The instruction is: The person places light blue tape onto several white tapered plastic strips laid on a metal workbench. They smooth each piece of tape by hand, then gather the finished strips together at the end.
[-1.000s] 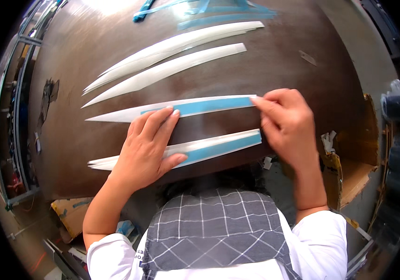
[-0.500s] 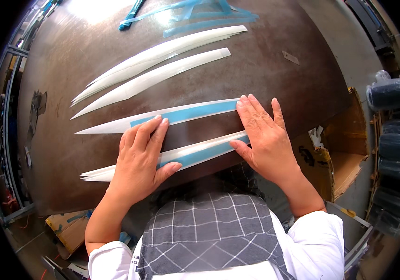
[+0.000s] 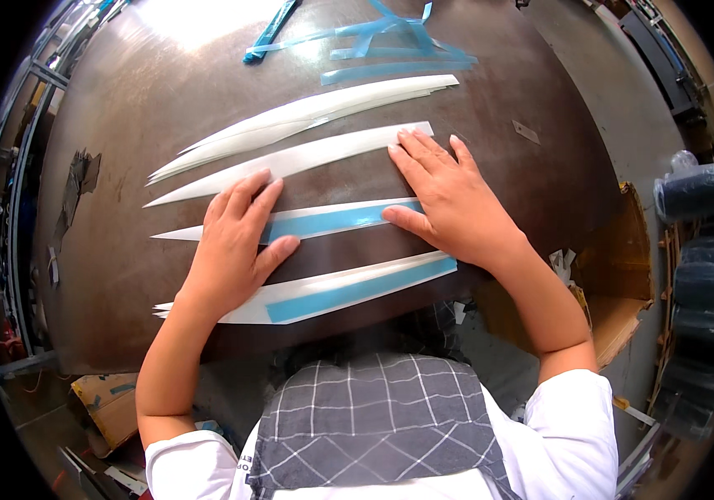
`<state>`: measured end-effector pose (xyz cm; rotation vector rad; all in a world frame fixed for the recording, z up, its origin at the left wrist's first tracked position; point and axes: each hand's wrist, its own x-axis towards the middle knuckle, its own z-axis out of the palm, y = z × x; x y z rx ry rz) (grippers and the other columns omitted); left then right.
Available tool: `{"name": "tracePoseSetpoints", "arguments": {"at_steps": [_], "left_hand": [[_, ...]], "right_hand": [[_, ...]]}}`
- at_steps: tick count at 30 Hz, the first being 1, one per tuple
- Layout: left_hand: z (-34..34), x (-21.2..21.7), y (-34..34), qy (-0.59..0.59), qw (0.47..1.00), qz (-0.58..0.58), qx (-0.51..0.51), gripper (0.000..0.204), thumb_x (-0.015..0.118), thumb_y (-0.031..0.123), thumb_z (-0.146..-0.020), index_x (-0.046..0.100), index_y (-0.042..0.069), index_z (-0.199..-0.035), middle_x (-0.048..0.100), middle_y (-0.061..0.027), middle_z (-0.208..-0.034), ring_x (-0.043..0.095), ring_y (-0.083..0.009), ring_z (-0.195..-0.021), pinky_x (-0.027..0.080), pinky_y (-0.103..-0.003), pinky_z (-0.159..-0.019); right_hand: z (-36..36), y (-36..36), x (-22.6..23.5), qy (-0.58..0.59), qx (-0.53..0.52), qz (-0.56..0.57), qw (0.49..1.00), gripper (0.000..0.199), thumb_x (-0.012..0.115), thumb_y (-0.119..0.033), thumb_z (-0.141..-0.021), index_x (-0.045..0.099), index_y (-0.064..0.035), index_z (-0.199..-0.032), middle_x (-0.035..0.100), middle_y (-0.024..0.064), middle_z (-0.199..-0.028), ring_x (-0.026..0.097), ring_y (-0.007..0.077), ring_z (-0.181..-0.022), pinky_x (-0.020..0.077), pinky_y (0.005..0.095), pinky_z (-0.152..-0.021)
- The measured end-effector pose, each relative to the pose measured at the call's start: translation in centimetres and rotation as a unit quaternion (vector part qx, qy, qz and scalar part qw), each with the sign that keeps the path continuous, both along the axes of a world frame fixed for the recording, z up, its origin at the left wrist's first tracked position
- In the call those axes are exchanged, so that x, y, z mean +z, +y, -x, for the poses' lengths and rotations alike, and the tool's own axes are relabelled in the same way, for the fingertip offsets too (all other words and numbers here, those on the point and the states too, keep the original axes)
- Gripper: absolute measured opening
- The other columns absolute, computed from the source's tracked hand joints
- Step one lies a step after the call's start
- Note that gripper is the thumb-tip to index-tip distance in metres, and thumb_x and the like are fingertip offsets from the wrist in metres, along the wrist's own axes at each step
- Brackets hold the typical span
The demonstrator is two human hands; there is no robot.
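Observation:
Long, pointed white strips lie in rows on a dark brown table [image 3: 540,192]. My left hand [image 3: 236,229] rests with fingers apart, its fingertips at the lower edge of a plain white strip [image 3: 315,155]. My right hand [image 3: 444,187] is spread, fingertips on that same strip near its blunt right end. Below it, a strip with a blue band [image 3: 324,222] passes beneath both hands; my right thumb touches the band. Nearest me is a stack of white strips [image 3: 249,302], its top one bearing another blue band [image 3: 357,290]. Farther off lies another white stack [image 3: 290,117].
Loose blue film strips [image 3: 399,71] and a folded blue piece [image 3: 272,33] lie at the table's far side. A small tag [image 3: 526,132] is at right, dark scraps [image 3: 75,196] at left. Beside the table stand a cardboard box [image 3: 615,308] and plastic-wrapped dark rolls [image 3: 694,262].
Both hands have moved away from me, from the blue-banded strip and near stack up to the plain strip. The blue-banded strip now lies under my hands. The whole view has shifted slightly.

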<state>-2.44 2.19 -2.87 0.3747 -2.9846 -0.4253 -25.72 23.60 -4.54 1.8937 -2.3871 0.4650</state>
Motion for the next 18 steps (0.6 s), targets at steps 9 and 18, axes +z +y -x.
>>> {"name": "tracePoseSetpoints", "arguments": {"at_steps": [9,18], "left_hand": [[4.2,1.3,-3.9,0.052,0.997,-0.049,0.025,0.027,0.069,0.001,-0.088,0.067,0.001,-0.115,0.066,-0.0156,-0.116,0.065,-0.0306,-0.106,0.053,-0.039,-0.091],[6.0,3.0,-5.1,0.04,0.992,-0.116,0.025,0.024,0.075,0.0,-0.083,0.069,0.004,-0.105,0.063,-0.0097,-0.104,0.063,-0.0271,-0.097,0.053,-0.037,-0.088]], "right_hand": [[7.1,-4.0,2.8,-0.157,-0.048,-0.033,0.986,0.019,0.066,-0.004,-0.084,0.067,0.0023,-0.102,0.067,0.0173,-0.101,0.065,0.0339,-0.098,0.0517,0.043,-0.088],[8.7,-3.9,3.5,-0.258,-0.021,-0.073,0.963,0.011,0.07,-0.007,-0.085,0.067,0.0007,-0.092,0.067,0.0081,-0.082,0.064,0.0184,-0.079,0.0521,0.0324,-0.073]]}}
